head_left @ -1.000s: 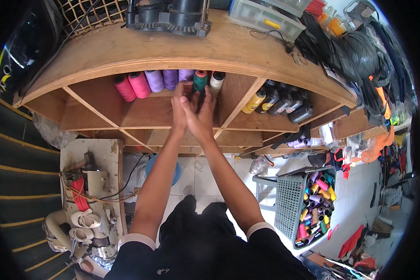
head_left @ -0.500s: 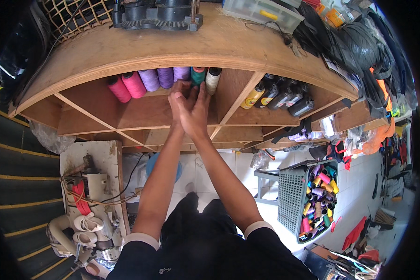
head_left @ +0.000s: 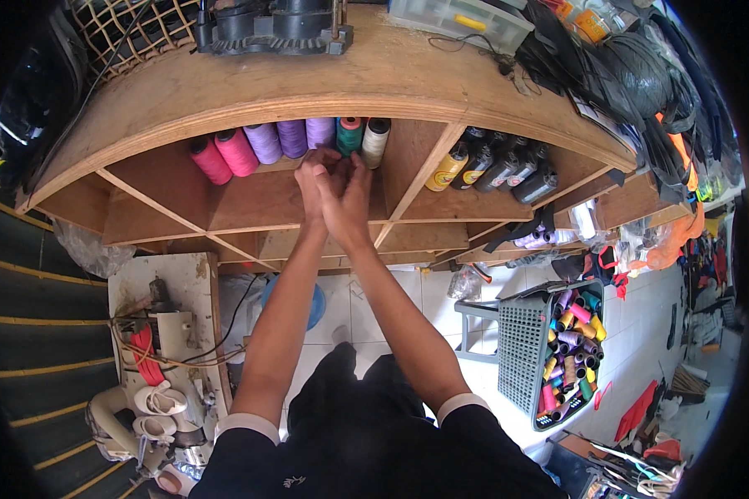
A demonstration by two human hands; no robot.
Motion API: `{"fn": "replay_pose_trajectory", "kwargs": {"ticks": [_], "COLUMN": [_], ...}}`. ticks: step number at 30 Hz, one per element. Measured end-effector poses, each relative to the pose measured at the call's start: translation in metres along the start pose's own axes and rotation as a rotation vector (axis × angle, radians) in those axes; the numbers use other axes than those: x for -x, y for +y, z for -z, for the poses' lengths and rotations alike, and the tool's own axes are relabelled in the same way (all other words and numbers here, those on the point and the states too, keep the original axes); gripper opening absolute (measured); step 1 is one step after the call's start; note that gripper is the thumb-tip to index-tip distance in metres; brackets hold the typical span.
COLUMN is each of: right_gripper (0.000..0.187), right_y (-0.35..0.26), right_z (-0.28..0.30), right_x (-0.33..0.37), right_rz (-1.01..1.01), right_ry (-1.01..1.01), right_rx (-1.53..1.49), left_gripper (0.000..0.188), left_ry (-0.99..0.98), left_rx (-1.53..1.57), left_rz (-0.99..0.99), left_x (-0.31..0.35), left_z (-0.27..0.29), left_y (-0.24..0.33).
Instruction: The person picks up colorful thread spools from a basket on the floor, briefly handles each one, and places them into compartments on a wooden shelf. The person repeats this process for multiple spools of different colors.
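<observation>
Holds the left hand and right hand close together, with curled fingers, at the mouth of a brown wooden shelf compartment; cannot tell whether gripping anything. Has a dark-green thread cone with an orange-red top standing between 12 and 1 o'clock, by the right fingertips. Finds it hemmed in by a cream thread cone toward 2 o'clock, three purple thread cones from 10 to nearly 12, two bright-pink thread cones at 9. Meets a wooden divider at 3 o'clock, with dark labelled bottles beyond. Has a black toothed part at 11 and a translucent plastic box at 1, on the wooden shelf top. Shows a grey plastic basket of multicoloured cones at 4, an off-white machine on a white worktop at 7.
</observation>
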State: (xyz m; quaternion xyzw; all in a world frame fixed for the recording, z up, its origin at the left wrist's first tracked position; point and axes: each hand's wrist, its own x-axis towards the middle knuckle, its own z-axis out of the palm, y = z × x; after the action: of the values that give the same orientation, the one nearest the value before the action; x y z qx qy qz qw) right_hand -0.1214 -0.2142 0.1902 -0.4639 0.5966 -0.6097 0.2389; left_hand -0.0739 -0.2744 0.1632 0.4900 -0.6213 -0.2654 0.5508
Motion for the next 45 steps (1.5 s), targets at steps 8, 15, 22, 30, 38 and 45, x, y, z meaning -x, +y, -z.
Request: {"fn": "replay_pose_trajectory", "kwargs": {"ticks": [8,15,22,30,38,45], "right_gripper": [0.085,0.090,0.096,0.098,0.081,0.047], "right_y": [0.004,-0.008,-0.004,-0.009,-0.019,-0.056], "right_z": [0.001,0.017,0.015,0.013,0.012,0.070], "right_x": [-0.001,0.002,-0.002,0.006,0.005,0.064], "right_rz": [0.012,-0.049,-0.043,-0.066,-0.057,0.086], "right_ry": [-0.021,-0.066,-0.031,-0.053,-0.135,-0.483], "right_rx": [0.026,-0.049,0.046,0.089,0.207,0.025], "left_gripper": [0.017,0.023,0.022,0.017,0.016,0.023], "left_ry": [-0.049,0.089,0.053,0.076,0.194,0.065], "left_rx": [-0.033,-0.072,-0.066,-0.067,0.102,0.374], "left_rz": [-0.005,-0.132,0.017,-0.029,0.159,0.390], "left_x": [-0.004,0.009,0.008,0.008,0.055,0.171], "left_z": [0.003,0.013,0.008,0.009,0.073,0.110], "left_y": [0.000,0.027,0.035,0.019,0.028,0.042]}}
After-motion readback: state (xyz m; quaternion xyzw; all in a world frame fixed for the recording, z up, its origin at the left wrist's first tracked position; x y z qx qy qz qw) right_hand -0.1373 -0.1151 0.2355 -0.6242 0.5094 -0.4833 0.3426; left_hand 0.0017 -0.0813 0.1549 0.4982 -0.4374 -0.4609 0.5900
